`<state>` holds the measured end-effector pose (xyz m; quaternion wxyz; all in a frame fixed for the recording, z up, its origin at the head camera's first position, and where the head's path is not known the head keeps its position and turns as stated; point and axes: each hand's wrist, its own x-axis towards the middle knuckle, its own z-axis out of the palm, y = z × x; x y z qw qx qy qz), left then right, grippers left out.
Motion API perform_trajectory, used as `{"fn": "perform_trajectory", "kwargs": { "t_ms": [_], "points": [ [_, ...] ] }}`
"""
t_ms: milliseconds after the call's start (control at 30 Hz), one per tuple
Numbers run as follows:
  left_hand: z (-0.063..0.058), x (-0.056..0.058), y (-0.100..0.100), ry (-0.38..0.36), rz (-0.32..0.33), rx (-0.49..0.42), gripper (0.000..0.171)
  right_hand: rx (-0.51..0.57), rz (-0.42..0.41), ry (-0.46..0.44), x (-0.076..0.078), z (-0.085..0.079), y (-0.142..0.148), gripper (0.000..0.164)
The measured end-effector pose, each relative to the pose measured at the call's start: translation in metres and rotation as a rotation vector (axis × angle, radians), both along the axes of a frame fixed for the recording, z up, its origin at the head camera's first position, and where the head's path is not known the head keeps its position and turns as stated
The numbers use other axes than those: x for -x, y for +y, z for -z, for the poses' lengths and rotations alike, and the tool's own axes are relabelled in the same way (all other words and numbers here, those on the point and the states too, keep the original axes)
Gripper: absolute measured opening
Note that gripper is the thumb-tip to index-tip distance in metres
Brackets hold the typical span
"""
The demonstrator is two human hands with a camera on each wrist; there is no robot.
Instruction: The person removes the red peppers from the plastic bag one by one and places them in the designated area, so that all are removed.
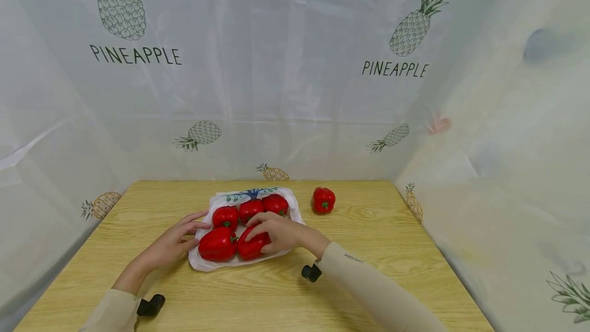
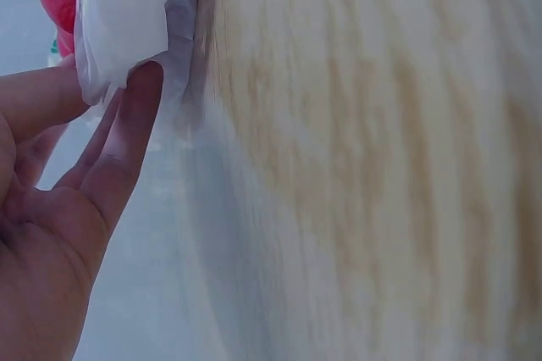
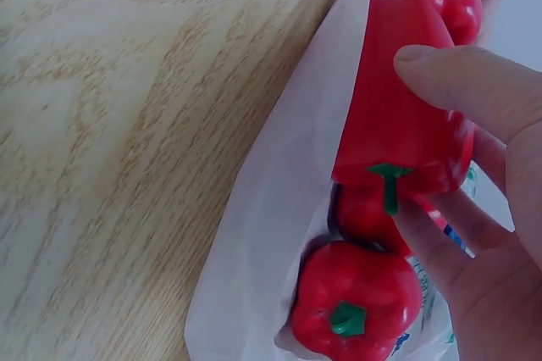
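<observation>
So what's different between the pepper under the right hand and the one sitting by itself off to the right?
The held pepper lies in the white bag; the lone pepper sits on the table. The right hand grips and partly covers the held pepper, while no hand touches the lone pepper, whose green stem faces the head camera. Both are glossy and red.

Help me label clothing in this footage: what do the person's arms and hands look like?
The person wears long cream fabric sleeves; small dark lettering marks the right one near the wrist. A small black rounded device sits at each wrist. The left hand and right hand are gloveless.
</observation>
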<state>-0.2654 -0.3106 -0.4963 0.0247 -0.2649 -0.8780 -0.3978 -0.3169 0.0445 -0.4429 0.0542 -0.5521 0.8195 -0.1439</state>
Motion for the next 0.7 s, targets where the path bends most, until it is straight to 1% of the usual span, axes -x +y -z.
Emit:
{"fn": "perform_trajectory", "kwargs": {
  "t_ms": [200, 500, 700],
  "points": [
    [0.0008, 0.0015, -0.0014, 0.002, -0.001, 0.005, 0.040, 0.003, 0.021, -0.002, 0.0012, 0.0002, 0.0015, 0.040],
    [-0.0016, 0.0001, -0.0011, -0.007, -0.005, 0.002, 0.040, -0.009, 0.010, 0.023, 0.0050, 0.0013, 0.0030, 0.044],
    [-0.0020, -0.0005, 0.0002, 0.032, 0.008, 0.003, 0.038, -0.040, 0.021, 0.003, 0.0043, 0.0003, 0.0052, 0.053]
  ]
}}
